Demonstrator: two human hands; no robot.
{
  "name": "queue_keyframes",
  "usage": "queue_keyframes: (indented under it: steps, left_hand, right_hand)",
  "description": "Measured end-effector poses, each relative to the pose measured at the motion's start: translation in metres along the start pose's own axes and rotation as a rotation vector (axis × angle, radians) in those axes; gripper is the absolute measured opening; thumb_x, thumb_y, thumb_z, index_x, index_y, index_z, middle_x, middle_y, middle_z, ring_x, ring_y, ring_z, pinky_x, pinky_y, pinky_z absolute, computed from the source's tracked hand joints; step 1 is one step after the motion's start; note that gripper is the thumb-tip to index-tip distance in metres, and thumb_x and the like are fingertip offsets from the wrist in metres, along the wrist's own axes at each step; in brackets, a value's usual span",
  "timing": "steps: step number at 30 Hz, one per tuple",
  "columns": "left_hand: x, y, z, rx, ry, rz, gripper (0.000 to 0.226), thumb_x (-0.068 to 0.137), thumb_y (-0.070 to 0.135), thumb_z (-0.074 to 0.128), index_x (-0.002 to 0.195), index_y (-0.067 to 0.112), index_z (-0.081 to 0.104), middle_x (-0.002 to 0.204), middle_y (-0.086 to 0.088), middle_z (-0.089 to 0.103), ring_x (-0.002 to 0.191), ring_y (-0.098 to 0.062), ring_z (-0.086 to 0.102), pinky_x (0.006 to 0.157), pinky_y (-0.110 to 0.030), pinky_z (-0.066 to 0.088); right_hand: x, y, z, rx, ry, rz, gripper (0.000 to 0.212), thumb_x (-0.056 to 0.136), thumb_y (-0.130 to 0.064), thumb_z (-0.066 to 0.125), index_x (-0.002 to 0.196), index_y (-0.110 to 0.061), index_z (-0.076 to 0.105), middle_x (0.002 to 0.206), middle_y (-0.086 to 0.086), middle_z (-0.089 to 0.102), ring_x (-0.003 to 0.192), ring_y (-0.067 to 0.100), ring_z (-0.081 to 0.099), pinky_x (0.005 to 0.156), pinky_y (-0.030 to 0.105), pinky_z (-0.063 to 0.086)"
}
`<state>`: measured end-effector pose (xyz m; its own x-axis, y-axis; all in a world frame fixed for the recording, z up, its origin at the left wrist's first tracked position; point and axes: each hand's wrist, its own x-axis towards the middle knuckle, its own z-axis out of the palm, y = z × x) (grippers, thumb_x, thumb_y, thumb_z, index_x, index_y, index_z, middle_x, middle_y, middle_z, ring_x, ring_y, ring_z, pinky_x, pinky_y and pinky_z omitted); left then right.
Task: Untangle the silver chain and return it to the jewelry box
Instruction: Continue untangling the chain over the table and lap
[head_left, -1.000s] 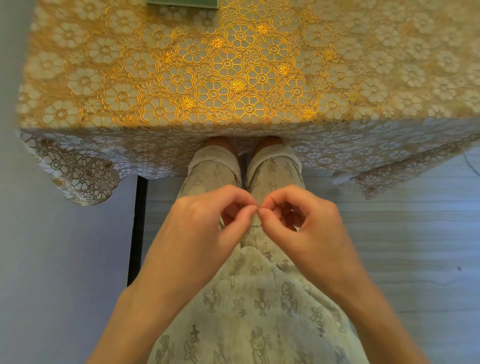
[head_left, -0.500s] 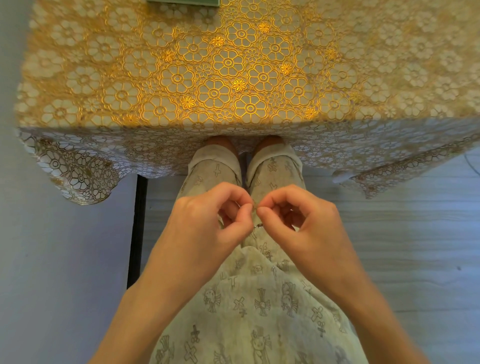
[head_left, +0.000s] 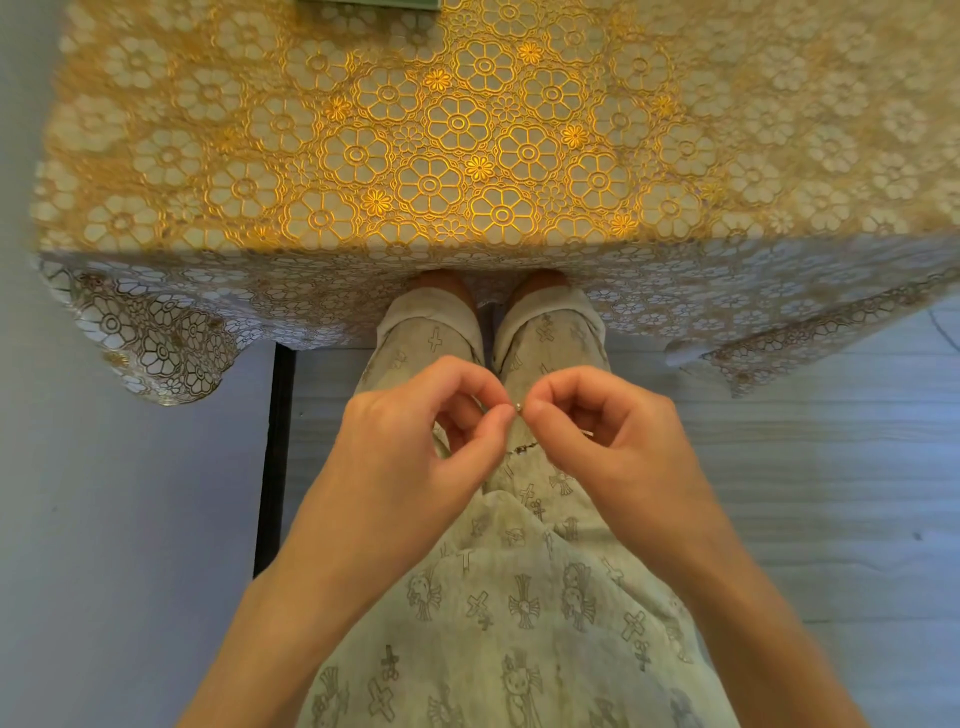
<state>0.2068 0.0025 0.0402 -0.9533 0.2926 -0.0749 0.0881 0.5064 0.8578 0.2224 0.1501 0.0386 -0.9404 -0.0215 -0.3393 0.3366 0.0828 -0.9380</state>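
Note:
A thin silver chain (head_left: 521, 448) hangs in a short loop between my two hands, held above my lap in front of the table. My left hand (head_left: 415, 441) pinches one part of it between thumb and forefinger. My right hand (head_left: 608, 436) pinches it right beside, fingertips nearly touching the left ones, with a small bright bead (head_left: 518, 406) showing between them. Most of the chain is hidden inside my curled fingers. A green box edge (head_left: 369, 4), possibly the jewelry box, shows at the table's far edge.
A table covered with a gold floral lace cloth (head_left: 467, 156) fills the upper view, its edge hanging just beyond my knees. My legs in patterned pale trousers (head_left: 519, 597) are below the hands. Grey plank floor (head_left: 805, 493) lies to the right, a dark table leg (head_left: 272, 457) to the left.
Both hands stayed together at the same spot, fingertips working at the chain. A short loop of chain now shows below the thumbs.

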Motion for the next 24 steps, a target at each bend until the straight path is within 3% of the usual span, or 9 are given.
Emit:
queue_keyframes:
  steps: [9,24]
  left_hand:
    - [0.0001,0.0008,-0.003,-0.057,-0.022,-0.051,0.008,0.081,0.027,0.062,0.075,0.032,0.062,0.06,0.01,0.062,0.058,-0.006,0.056,0.053,-0.007,0.035]
    - [0.001,0.0024,-0.0039,-0.043,-0.071,-0.069,0.005,0.079,0.024,0.063,0.076,0.027,0.065,0.057,0.009,0.062,0.055,-0.002,0.055,0.052,-0.005,0.035]
  right_hand:
    - [-0.0014,0.002,0.0002,-0.041,-0.008,-0.045,0.017,0.083,-0.004,0.063,0.07,-0.015,0.062,0.061,-0.006,0.055,0.056,0.003,0.048,0.052,0.014,0.038]
    - [-0.0014,0.0065,0.0004,-0.251,0.018,-0.184,0.006,0.077,-0.016,0.06,0.072,-0.02,0.06,0.064,-0.012,0.053,0.058,0.004,0.048,0.056,0.011,0.036]
